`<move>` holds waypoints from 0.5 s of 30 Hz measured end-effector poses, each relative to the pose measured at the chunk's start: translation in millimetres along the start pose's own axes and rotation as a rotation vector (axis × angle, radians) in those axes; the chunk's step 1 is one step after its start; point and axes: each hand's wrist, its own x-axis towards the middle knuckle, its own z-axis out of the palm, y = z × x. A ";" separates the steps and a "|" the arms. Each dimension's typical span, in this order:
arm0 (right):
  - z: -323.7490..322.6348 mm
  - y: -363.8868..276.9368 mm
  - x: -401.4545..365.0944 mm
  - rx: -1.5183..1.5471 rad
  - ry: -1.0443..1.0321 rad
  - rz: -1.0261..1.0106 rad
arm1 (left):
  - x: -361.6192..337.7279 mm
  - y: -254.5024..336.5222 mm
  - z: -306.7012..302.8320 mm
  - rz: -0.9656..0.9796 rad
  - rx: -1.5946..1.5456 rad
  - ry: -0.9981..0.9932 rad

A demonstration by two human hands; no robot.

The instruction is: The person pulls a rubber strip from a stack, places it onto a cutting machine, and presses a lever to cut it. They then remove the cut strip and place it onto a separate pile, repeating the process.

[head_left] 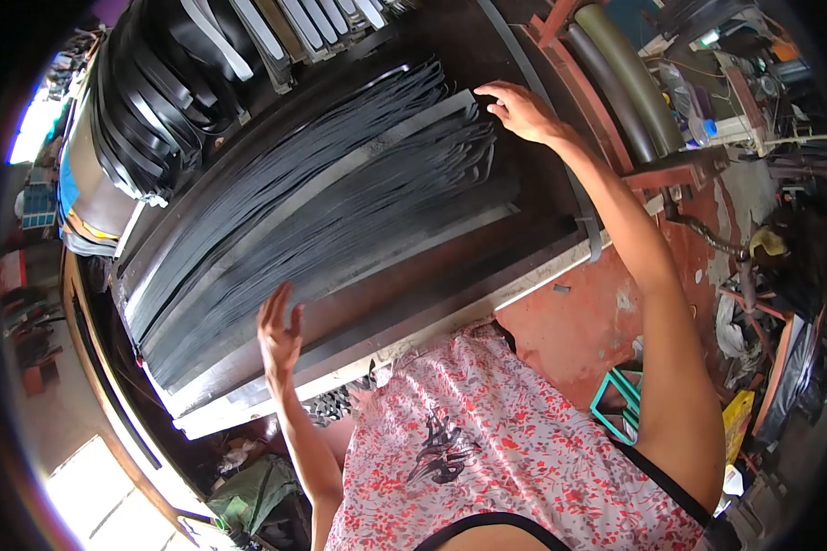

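Note:
Long thin black strips [312, 216], like cut rubber or leather, lie bundled across a dark work table [377, 280]. A wider grey band [386, 138] runs lengthwise over them. Close to the far right end of this band is my right hand [521, 112], its fingers curved and apart, fingertips right by the band's tip. My left hand [278, 338] is raised over the near left side of the table, fingers spread and nothing in them. Beside the bundle on the near side lies another flat grey strip [423, 234].
Thick bundles of black straps [147, 101] hang at the back left, with lighter straps [312, 23] at the top. Large rolls [625, 83] rest on a red frame [606, 119] to the right. A green plastic frame [618, 404] is low beside me.

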 end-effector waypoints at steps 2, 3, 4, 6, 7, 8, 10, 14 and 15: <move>3.2 -0.3 6.0 -0.002 0.088 -0.085 | 23.1 18.1 20.0 0.102 -0.068 0.058; -2.2 -7.2 8.5 0.031 0.118 -0.085 | 37.2 29.9 26.9 0.137 -0.081 0.070; -6.7 -15.0 10.2 0.068 0.143 -0.083 | 51.2 41.6 32.5 0.169 -0.094 0.077; -15.0 -19.3 15.4 0.101 0.094 -0.057 | 81.5 62.0 41.1 0.247 -0.087 0.102; -18.7 -21.3 14.7 0.139 0.039 -0.020 | 96.8 73.1 45.0 0.252 -0.086 0.106; -24.4 -27.1 12.9 0.135 0.046 -0.018 | 113.5 84.9 48.3 0.296 -0.090 0.124; -31.7 -35.8 8.8 0.316 0.071 0.012 | 147.1 107.5 56.3 0.348 -0.096 0.130; -21.3 -26.3 0.7 0.320 0.073 -0.002 | 200.6 141.9 80.1 0.456 -0.059 0.188; -22.1 -29.3 -2.2 0.350 0.075 0.014 | 208.8 146.0 87.6 0.473 -0.029 0.201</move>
